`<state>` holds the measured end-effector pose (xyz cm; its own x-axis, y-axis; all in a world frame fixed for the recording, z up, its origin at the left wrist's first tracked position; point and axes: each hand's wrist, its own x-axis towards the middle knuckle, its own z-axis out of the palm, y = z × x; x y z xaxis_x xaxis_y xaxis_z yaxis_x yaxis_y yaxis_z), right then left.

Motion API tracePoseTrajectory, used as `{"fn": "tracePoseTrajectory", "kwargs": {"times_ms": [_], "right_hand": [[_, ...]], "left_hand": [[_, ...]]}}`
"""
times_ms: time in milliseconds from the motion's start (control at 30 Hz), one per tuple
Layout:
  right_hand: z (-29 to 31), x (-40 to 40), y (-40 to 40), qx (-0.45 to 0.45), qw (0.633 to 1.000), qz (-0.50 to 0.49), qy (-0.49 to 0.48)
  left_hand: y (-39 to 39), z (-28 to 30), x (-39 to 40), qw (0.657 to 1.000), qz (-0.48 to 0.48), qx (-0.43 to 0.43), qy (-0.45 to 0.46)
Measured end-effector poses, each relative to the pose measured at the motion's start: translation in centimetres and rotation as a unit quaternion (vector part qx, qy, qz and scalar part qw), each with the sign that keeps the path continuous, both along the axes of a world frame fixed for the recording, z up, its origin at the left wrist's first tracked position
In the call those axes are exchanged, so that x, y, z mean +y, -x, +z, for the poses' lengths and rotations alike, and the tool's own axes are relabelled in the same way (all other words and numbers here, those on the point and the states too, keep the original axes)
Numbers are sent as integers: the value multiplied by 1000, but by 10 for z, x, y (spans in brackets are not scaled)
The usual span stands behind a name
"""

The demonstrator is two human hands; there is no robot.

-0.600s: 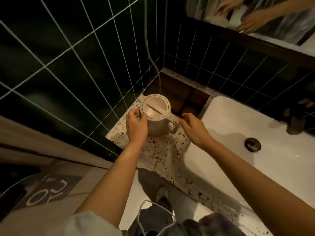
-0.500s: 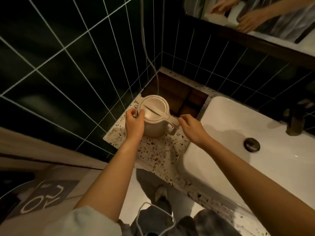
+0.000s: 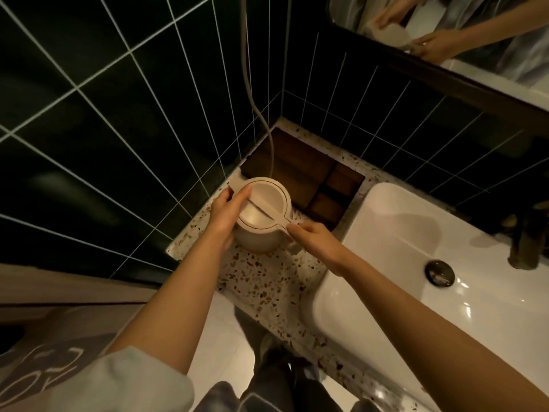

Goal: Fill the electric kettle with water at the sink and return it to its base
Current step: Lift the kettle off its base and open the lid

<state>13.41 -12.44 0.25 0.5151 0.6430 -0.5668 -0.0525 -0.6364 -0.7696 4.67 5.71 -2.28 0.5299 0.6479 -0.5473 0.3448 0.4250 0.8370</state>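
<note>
A cream electric kettle (image 3: 261,215) with its lid down stands upright on the speckled terrazzo counter (image 3: 267,278), in the corner by the dark tiled wall. My left hand (image 3: 227,214) wraps the kettle's left side, fingers at the lid rim. My right hand (image 3: 316,240) pinches the kettle's handle on its right side. The base under the kettle is hidden. To the right lies the white sink (image 3: 416,233) with its round drain plug (image 3: 439,272).
A grey cord (image 3: 252,93) hangs down the tiled wall to a wooden recessed tray (image 3: 309,179) behind the kettle. A dark faucet (image 3: 525,248) stands at the sink's far right. A mirror (image 3: 463,28) above reflects the hands. The floor and my legs show below.
The view has shifted slightly. My left hand slid up around the kettle's side toward the lid rim, and my right hand closed on the handle. The kettle stays in place.
</note>
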Motion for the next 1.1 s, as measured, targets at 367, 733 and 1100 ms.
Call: {"fn": "tracePoseTrajectory", "kwargs": {"times_ms": [367,733,1100], "right_hand": [[26,-15,4,-8,995,-29,-91],[90,-99,35,-81,953,-154,-249],[63,-179,79,-38,946,-175,-272]], "left_hand": [[9,37,-15,994,26,-103,11],[33,122,-94,976,-66,-200,-59],[71,100,-162,983,-84,-160,-11]]}}
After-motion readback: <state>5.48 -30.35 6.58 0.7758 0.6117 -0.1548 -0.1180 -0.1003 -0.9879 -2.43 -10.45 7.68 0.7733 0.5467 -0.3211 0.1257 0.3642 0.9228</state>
